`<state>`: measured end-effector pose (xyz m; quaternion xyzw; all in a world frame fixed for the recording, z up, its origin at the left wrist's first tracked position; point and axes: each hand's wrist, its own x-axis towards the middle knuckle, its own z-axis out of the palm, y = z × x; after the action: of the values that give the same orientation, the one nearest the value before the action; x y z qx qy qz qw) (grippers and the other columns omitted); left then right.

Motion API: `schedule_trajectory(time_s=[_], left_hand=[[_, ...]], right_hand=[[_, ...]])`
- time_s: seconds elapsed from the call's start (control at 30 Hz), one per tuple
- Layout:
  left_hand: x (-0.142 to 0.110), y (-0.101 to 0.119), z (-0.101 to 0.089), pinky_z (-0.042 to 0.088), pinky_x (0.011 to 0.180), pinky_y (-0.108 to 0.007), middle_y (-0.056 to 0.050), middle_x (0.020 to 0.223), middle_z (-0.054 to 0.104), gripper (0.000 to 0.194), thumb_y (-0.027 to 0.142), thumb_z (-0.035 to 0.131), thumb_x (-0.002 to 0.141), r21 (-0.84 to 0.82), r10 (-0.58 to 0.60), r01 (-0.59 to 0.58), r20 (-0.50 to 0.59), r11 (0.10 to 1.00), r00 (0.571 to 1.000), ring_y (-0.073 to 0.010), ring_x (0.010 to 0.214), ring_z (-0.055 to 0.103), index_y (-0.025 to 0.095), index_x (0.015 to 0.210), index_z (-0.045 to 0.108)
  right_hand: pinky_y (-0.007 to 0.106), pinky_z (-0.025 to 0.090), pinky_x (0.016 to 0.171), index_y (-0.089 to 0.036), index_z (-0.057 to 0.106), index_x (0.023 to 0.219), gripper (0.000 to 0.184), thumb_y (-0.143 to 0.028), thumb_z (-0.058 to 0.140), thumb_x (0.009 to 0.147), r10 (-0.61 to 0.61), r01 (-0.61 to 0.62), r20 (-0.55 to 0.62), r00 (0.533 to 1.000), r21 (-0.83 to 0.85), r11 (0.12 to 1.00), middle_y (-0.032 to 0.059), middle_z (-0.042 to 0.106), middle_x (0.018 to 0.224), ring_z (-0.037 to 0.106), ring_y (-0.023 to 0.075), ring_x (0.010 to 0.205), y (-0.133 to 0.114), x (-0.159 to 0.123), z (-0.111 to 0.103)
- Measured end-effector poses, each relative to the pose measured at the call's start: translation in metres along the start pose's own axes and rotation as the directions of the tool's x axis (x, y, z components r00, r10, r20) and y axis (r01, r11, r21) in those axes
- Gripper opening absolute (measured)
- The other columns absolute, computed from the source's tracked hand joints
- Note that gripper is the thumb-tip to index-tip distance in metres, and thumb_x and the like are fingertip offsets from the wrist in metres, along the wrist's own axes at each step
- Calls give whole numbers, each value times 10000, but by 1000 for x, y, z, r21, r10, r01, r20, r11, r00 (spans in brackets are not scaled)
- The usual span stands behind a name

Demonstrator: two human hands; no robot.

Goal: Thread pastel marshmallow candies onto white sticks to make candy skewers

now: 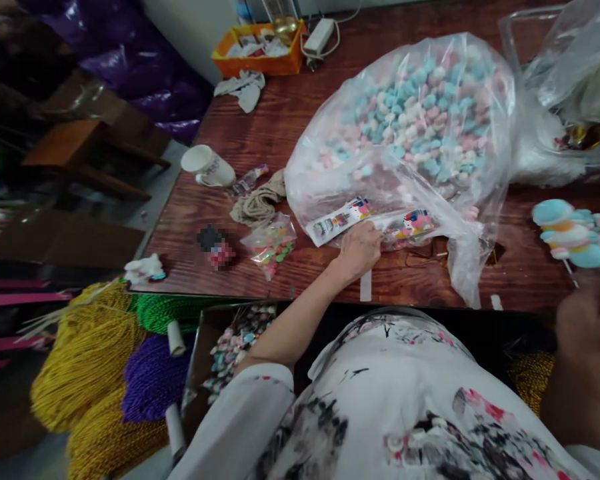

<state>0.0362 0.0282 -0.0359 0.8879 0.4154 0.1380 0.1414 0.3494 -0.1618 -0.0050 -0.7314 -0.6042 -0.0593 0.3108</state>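
Observation:
My left hand (361,252) is on the table with its fingers curled at the edge of the printed wrappers (343,219); the fingertips are partly hidden. To its right another printed wrapper (411,225) lies against the large clear bag of marshmallows (425,120), which are pink, blue and white. At the right edge, my right hand (587,310) is blurred and cut off by the frame. It is closed on marshmallow sticks (573,233), their pastel marshmallows above the fingers and a thin white stick showing below.
A small bag of colourful sweets (273,243), a brown cloth (260,200) and a white mug (207,165) stand on the left. Behind is an orange basket (257,63) beside a power adapter (320,37). Coloured cord bundles (90,353) lie below the table edge. Clear plastic packaging (545,160) is at right.

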Motion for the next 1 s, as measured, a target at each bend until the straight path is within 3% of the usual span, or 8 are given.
schedule_trajectory(time_s=[0.13,0.33,0.5,0.7,0.93,1.0], left_hand=[[2,-13,8,427,687,-266,-17,697,618,150,205,644,821,-356,-86,25,-156,934,984,-134,702,558,155,681,657],[2,-19,10,418,658,-246,9,657,624,181,274,706,782,-560,-173,29,-206,828,963,-106,640,540,152,662,647],[0,-21,6,419,650,-248,-2,659,627,226,314,663,832,-531,-87,-49,-227,846,970,-108,638,542,152,674,648],[-1,-23,11,453,702,-267,-36,729,632,196,288,599,891,-355,212,-311,-291,882,933,-133,724,572,157,757,656],[0,-15,8,495,829,-358,-92,980,647,130,255,550,894,-172,398,-455,-288,874,871,-189,927,587,179,933,648],[-1,-11,3,492,887,-400,-130,1107,629,251,192,535,850,-138,432,-474,-255,869,865,-225,1038,574,156,1087,606]], right_hand=[[336,386,638,-221,721,924,256,-251,467,908,-110,109,31,993,13,994,91,666,783,615,218,779,-40,12,15],[278,423,626,-190,706,987,196,-186,565,852,-383,381,-49,923,-30,924,50,698,767,615,165,691,-41,34,31],[275,386,624,-193,724,930,161,-190,589,844,-496,499,55,866,-140,855,39,688,720,589,154,683,-48,43,35],[301,305,604,-217,730,878,145,-188,594,836,-608,630,170,776,-170,758,22,666,681,536,150,650,-55,56,28],[287,333,626,-204,702,893,134,-151,608,814,-669,673,74,740,-105,733,7,677,709,537,134,652,-61,51,37],[284,352,640,-200,694,899,134,-150,602,816,-659,660,48,751,-39,750,8,679,718,547,131,659,-60,47,39]])
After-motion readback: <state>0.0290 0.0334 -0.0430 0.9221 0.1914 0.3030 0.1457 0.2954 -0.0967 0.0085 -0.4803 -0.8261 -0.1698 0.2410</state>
